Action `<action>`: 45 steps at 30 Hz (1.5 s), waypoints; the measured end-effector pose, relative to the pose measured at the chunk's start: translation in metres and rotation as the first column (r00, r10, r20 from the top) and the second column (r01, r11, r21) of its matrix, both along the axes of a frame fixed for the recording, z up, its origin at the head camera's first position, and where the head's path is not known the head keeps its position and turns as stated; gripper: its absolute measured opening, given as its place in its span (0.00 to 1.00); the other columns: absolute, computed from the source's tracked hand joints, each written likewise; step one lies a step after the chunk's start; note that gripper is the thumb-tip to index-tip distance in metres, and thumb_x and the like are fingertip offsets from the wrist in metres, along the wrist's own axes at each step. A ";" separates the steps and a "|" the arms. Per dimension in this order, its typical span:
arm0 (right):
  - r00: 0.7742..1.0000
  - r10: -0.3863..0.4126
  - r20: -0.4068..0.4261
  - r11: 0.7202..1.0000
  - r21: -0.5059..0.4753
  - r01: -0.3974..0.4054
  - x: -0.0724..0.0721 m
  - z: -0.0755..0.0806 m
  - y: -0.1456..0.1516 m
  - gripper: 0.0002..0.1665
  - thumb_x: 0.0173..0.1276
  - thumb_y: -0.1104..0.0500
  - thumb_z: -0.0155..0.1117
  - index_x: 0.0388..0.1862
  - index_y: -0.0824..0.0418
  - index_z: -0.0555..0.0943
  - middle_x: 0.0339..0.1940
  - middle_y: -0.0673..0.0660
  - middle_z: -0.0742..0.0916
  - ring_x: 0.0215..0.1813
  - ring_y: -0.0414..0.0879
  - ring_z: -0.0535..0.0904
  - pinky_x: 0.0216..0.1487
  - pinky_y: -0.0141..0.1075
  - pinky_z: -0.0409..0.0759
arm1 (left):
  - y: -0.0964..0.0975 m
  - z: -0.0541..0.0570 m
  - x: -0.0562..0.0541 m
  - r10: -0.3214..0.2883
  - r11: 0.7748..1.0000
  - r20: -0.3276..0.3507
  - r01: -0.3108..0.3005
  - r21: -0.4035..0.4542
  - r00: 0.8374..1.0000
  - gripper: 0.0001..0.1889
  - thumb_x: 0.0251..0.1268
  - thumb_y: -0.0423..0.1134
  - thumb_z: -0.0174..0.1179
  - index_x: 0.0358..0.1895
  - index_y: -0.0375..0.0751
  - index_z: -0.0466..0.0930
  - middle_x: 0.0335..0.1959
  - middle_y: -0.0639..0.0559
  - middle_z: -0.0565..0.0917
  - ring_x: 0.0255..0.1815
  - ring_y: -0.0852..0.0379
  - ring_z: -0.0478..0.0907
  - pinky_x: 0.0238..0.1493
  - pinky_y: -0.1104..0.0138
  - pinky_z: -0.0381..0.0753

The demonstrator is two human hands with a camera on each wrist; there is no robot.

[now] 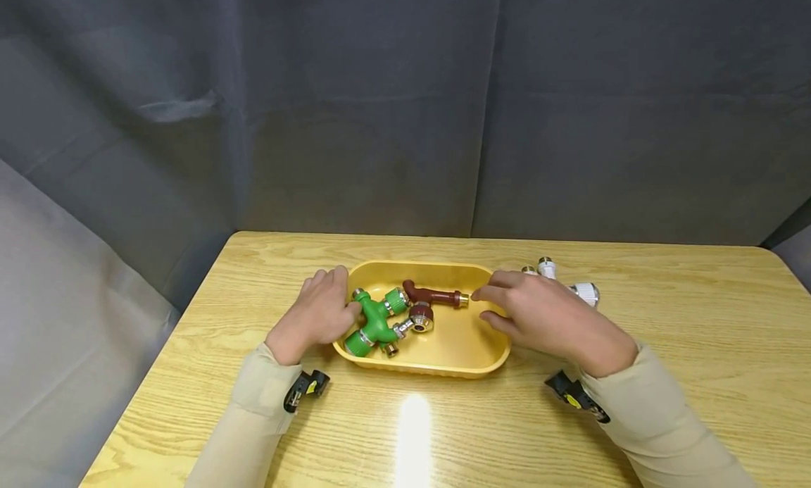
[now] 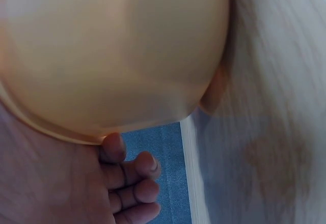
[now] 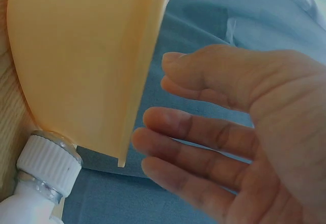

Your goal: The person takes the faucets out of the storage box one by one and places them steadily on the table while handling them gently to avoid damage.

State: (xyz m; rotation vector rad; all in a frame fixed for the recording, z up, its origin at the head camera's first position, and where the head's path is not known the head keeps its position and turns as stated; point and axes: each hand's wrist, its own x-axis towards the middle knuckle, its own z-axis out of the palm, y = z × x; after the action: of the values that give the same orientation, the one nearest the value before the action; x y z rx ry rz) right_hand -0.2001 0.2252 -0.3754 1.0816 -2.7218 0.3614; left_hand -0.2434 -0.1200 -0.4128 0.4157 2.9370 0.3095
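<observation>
A yellow oblong plastic basin (image 1: pixel 456 354) sits on the table. Inside, at its left end, lies a green branched pipe fitting (image 1: pixel 376 322) with ribbed knobs and metal ends. Touching or close beside it is a dark red tap-like fitting (image 1: pixel 437 296) with a brass tip. My left hand (image 1: pixel 322 308) grips the basin's left rim, thumb over the inside, the other fingers curled outside in the left wrist view. My right hand (image 1: pixel 535 312) hovers at the right end, fingers loosely bent and holding nothing; the right wrist view shows them apart from the rim (image 3: pixel 135 91).
A white fitting (image 1: pixel 586 293) with a ribbed knob lies on the wooden table (image 1: pixel 684 319) just right of the basin, partly hidden behind my right hand. Dark cloth (image 1: pixel 380 122) hangs behind the table's far edge.
</observation>
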 end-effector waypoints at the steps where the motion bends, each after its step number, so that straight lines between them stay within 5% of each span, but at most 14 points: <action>1: 1.000 0.000 -0.003 1.000 0.003 0.000 0.000 0.000 0.000 0.14 0.66 0.58 0.74 0.50 0.58 0.89 0.43 0.54 0.89 0.37 0.43 0.86 0.38 0.39 0.86 | 0.000 0.000 0.000 -0.001 1.000 -0.001 0.001 0.000 1.000 0.13 0.71 0.48 0.51 0.44 0.42 0.65 0.35 0.47 0.70 0.41 0.49 0.64 0.45 0.61 0.60; 27: 0.998 0.068 -0.008 0.998 0.001 -0.068 -0.006 -0.022 -0.011 0.15 0.67 0.58 0.73 0.53 0.58 0.88 0.43 0.54 0.88 0.40 0.44 0.86 0.41 0.38 0.87 | 0.008 -0.003 0.001 0.015 1.000 0.003 -0.015 0.005 1.000 0.13 0.71 0.48 0.51 0.45 0.42 0.66 0.35 0.48 0.71 0.41 0.50 0.65 0.45 0.61 0.62; 38: 0.999 0.048 -0.005 0.999 -0.007 -0.048 -0.003 -0.032 -0.007 0.16 0.68 0.57 0.73 0.54 0.58 0.87 0.43 0.54 0.88 0.34 0.39 0.81 0.36 0.35 0.84 | 0.020 -0.009 -0.001 -0.004 1.000 -0.003 0.004 0.014 1.000 0.14 0.71 0.49 0.49 0.45 0.41 0.66 0.34 0.48 0.71 0.40 0.49 0.64 0.44 0.61 0.60; 45: 1.000 0.026 0.000 0.999 -0.027 -0.026 -0.006 -0.035 -0.008 0.16 0.70 0.56 0.71 0.54 0.58 0.87 0.45 0.53 0.88 0.39 0.42 0.85 0.41 0.38 0.87 | 0.021 -0.010 -0.003 -0.005 1.000 -0.016 0.005 0.013 1.000 0.14 0.71 0.48 0.49 0.45 0.41 0.66 0.34 0.47 0.71 0.40 0.49 0.65 0.44 0.61 0.61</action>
State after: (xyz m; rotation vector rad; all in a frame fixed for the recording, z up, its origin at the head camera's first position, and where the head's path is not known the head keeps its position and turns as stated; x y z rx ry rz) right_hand -0.2065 0.2169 -0.4106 1.1115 -2.6974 0.4009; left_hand -0.2467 -0.0987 -0.4230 0.4286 2.9505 0.3263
